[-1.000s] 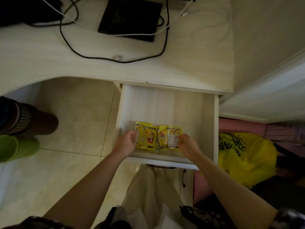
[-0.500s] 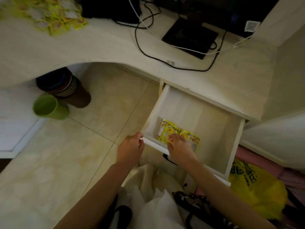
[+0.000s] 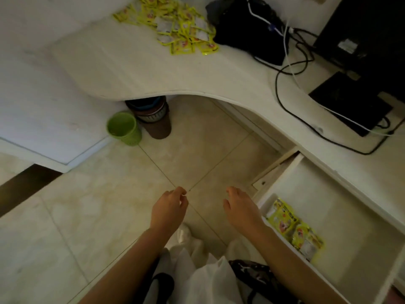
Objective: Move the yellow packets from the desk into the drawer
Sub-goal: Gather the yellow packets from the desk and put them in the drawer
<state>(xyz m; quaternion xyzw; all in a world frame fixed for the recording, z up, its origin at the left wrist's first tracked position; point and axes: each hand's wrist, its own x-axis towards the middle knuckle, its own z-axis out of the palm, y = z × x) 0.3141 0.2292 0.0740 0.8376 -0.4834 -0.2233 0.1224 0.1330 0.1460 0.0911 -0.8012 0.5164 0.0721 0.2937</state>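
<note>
A heap of several yellow packets [image 3: 178,27] lies on the curved white desk [image 3: 135,69] at the top of the head view. The white drawer [image 3: 341,233] stands pulled out at the lower right, with a few yellow packets [image 3: 293,229] lying inside along its front wall. My left hand [image 3: 168,208] hangs over the floor tiles with loosely curled fingers and holds nothing. My right hand [image 3: 241,208] hovers just left of the drawer's front corner, fingers relaxed, also holding nothing.
A green bin [image 3: 123,128] and a brown bin [image 3: 154,116] stand on the floor under the desk edge. A black device [image 3: 247,23], a monitor base [image 3: 350,102] and trailing cables [image 3: 306,119] occupy the desk's right part. My lap sits at the bottom.
Both hands have left the packets in the drawer and pulled back over the floor. The view has swung left, bringing the heap on the desk into sight.
</note>
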